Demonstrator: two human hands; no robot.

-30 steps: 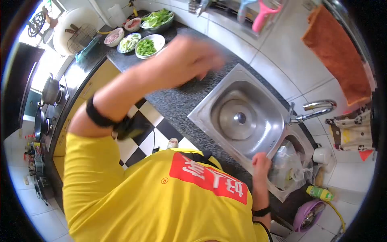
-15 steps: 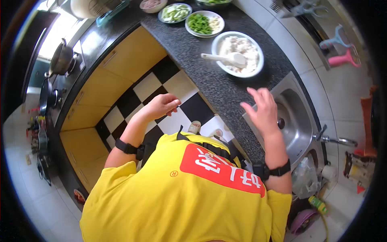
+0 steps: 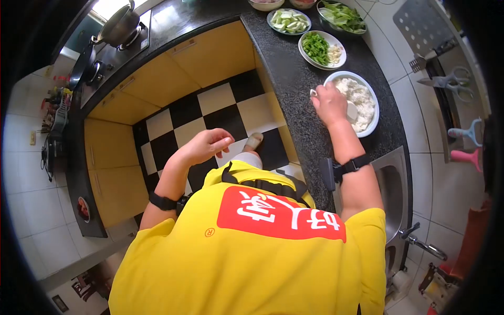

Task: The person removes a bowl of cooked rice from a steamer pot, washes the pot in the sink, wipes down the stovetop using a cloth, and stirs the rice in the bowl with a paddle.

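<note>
One white spoon point(image 3: 352, 111) lay head-down in the rice bowl point(image 3: 375, 107) on the counter point(image 3: 294, 79), handle slanting out leftward under the right hand point(image 3: 332, 105), fingers curled round it, while the farther left hand point(image 3: 202, 147) hung empty, loosely open.

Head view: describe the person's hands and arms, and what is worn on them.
The left hand and the right hand wear no gloves. A black strap with a small dark device circles the left forearm; a similar strap, with a dark, boxy device, circles the right. Short, plain yellow sleeves cover the upper arms.
</note>
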